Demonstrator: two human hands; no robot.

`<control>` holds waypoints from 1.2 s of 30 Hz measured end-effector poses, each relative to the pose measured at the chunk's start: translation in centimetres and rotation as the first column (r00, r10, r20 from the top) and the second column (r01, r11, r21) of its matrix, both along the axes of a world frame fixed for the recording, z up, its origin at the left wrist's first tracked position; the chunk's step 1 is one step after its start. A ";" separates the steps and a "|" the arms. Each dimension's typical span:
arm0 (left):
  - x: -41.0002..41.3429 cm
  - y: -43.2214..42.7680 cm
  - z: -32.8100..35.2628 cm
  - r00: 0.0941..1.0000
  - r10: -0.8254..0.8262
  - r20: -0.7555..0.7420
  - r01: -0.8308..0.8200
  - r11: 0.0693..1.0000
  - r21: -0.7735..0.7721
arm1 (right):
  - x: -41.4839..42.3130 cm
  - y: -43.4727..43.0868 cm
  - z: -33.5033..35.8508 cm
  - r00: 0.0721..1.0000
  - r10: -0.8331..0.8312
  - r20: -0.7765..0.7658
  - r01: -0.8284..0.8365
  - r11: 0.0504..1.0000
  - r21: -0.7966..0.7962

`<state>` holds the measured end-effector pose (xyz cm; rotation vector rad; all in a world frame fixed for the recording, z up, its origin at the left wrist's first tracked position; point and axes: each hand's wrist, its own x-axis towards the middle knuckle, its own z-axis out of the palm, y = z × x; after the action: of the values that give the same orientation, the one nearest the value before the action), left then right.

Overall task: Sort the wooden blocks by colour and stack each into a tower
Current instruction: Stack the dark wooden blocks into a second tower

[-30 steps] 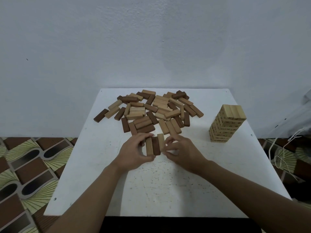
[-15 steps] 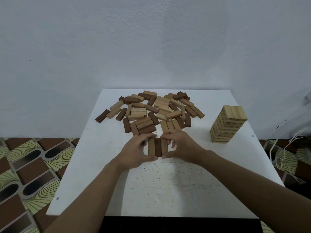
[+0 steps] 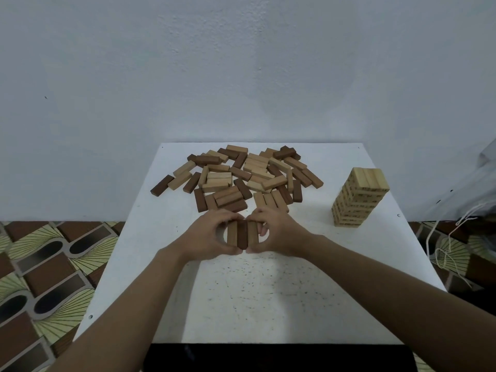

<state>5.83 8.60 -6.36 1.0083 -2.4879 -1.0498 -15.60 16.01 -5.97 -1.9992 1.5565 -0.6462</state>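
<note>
One row of three rectangular wooden blocks [image 3: 242, 234], tan, dark brown, tan, side by side at the centre of the square white worktop [image 3: 268, 291]. The left hand [image 3: 204, 234] and right hand [image 3: 279, 232] grip it from either side, fingers [image 3: 225, 216] curled round its ends. Behind it is a loose heap of mixed tan and brown wooden blocks [image 3: 241, 178]; well apart to the right stands an upright tower of pale wooden blocks [image 3: 359, 197].

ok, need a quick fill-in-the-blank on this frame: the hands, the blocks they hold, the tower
1. The row of blocks gripped between the left hand and the right hand has ___ blocks.
2. Its middle block is the ___ of them.
3. The tower stands on the person's ___ side of the table.

Missing words: three; darkest; right.
</note>
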 end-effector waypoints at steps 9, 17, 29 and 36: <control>2.7 -3.8 1.0 0.995 0.024 0.101 -0.027 0.999 0.027 | 3.4 -3.4 0.7 0.999 0.045 0.022 -0.045 0.999 0.019; 5.3 -4.1 1.1 0.992 0.077 0.096 -0.079 0.997 0.021 | 5.9 -4.3 -0.9 1.000 0.002 -0.029 -0.001 1.000 0.026; 7.1 -3.8 1.9 0.982 0.056 0.180 -0.054 0.998 -0.017 | 7.9 -3.2 -1.4 0.995 -0.054 -0.087 0.051 0.998 -0.035; 6.4 -3.1 2.9 0.978 0.033 0.205 -0.028 0.999 -0.027 | 7.1 -2.4 -0.3 1.000 -0.009 0.009 0.010 1.000 -0.014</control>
<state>12.20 5.47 -3.49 1.1999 -2.6295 -0.9471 -8.52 13.58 -6.28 -1.9977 1.5610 -0.6713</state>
